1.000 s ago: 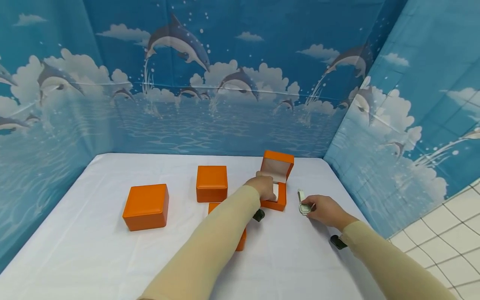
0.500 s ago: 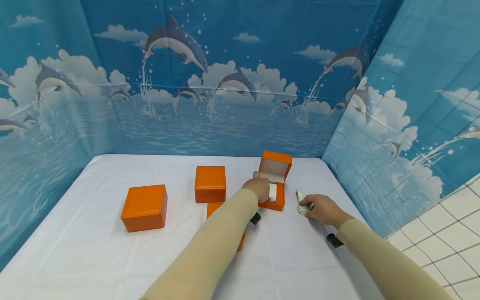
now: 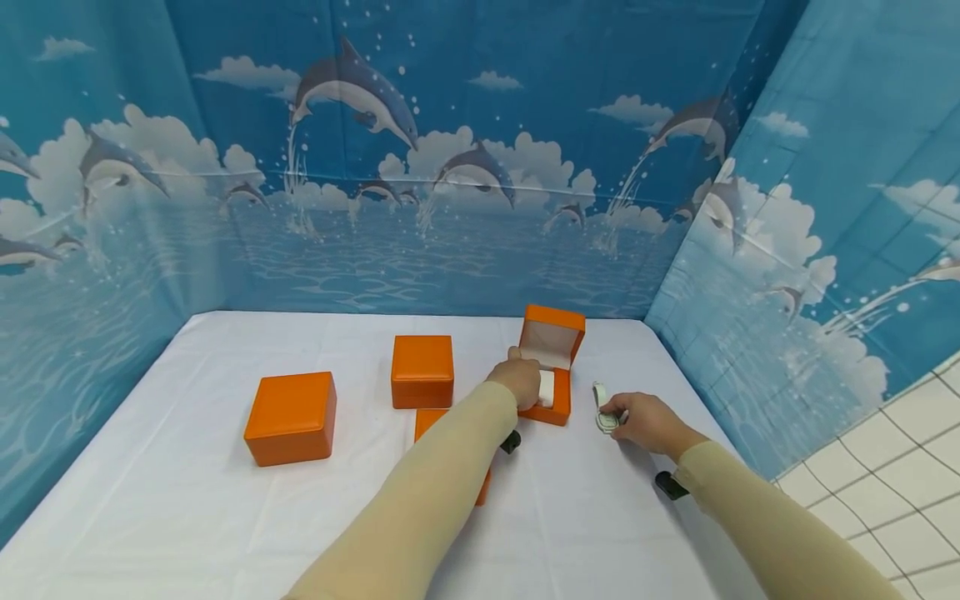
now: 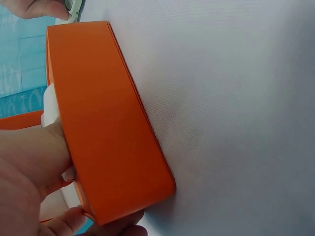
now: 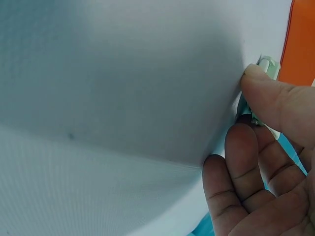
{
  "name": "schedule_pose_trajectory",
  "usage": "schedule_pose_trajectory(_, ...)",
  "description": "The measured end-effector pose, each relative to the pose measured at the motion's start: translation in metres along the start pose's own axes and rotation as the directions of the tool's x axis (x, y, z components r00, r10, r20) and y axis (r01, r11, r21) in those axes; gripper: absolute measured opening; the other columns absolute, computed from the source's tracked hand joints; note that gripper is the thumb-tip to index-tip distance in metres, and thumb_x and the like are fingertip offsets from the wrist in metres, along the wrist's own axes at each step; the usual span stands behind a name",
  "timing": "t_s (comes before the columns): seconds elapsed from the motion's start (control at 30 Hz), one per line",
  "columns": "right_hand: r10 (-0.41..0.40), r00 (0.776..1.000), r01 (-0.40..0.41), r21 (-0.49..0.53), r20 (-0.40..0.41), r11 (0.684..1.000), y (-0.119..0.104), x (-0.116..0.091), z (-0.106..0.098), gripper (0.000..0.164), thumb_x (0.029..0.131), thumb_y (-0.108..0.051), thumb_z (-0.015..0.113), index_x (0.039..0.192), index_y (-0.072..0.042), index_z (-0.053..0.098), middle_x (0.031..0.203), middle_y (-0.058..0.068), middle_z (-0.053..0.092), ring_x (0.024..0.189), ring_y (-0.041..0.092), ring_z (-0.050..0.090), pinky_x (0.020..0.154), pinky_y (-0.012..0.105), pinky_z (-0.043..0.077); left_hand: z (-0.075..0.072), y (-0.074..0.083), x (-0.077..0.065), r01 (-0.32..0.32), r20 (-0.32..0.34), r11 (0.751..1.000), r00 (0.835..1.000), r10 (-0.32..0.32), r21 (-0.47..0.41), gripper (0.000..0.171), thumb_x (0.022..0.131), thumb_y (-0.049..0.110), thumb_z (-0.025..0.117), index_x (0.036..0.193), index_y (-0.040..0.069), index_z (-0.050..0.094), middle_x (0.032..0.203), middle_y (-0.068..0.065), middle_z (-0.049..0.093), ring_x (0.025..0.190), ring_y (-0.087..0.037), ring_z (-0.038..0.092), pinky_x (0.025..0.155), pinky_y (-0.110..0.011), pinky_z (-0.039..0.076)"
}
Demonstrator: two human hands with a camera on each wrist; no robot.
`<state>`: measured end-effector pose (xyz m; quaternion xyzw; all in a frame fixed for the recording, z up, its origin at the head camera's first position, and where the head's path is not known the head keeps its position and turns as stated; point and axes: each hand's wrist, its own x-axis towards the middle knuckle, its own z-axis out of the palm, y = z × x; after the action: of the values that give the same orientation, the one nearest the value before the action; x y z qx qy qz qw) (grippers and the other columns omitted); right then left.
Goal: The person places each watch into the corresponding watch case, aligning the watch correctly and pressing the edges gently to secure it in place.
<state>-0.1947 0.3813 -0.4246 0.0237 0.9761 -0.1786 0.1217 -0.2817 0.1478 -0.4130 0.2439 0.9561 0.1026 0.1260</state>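
An orange watch box [image 3: 564,400] stands with its lid raised at the right of the white table, a white cushion [image 3: 547,388] inside it. My left hand [image 3: 517,379] grips the box at its left side. In the left wrist view the thumb reaches inside beside the cushion, while other fingers lie outside, under the end of the box wall [image 4: 103,113]. To the right of the box, my right hand [image 3: 648,419] pinches a pale green wristwatch [image 3: 606,422] at its case, the strap pointing away. The right wrist view shows thumb and fingers on the watch [image 5: 269,68], mostly hidden.
Closed orange boxes stand to the left: one box [image 3: 291,419] far left, another box [image 3: 422,371] at the back middle. A further orange box [image 3: 430,418] is partly hidden under my left forearm. A dolphin-print curtain [image 3: 360,250] borders the table behind and at the sides.
My left hand has shifted slightly left at the box, so more of the white cushion shows. The right hand stays on the wristwatch in about the same place.
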Motion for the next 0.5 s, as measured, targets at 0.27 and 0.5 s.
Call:
schedule_pose_trajectory(0.27, -0.014, 1.000, 0.014, -0.009, -0.011, 1.000, 0.0007, -0.0023, 0.0000, 0.041, 0.088, -0.004, 0.082, 0.127, -0.006, 0.073, 0.112, 0.012, 0.070, 0.098, 0.027, 0.059, 0.097, 0.050, 0.055, -0.0047, 0.0032, -0.0041, 0.002, 0.011, 1.000, 1.000, -0.002, 0.003, 0.051, 0.100, 0.036, 0.073, 0.145, 0.017, 0.059, 0.131, -0.011, 0.049, 0.093, -0.020, 0.057, 0.071, -0.027, 0.051)
schedule_pose_trajectory(0.5, -0.023, 1.000, 0.023, 0.001, -0.016, 1.000, -0.0005, -0.0035, 0.0004, 0.040, 0.088, -0.004, 0.082, 0.127, -0.005, 0.073, 0.114, 0.012, 0.070, 0.101, 0.028, 0.060, 0.100, 0.052, 0.054, -0.0081, 0.0029, -0.0084, -0.001, 0.016, 1.000, 1.000, 0.001, 0.017, 0.050, 0.102, 0.037, 0.070, 0.145, 0.017, 0.058, 0.138, -0.012, 0.048, 0.090, -0.020, 0.060, 0.075, -0.027, 0.051)
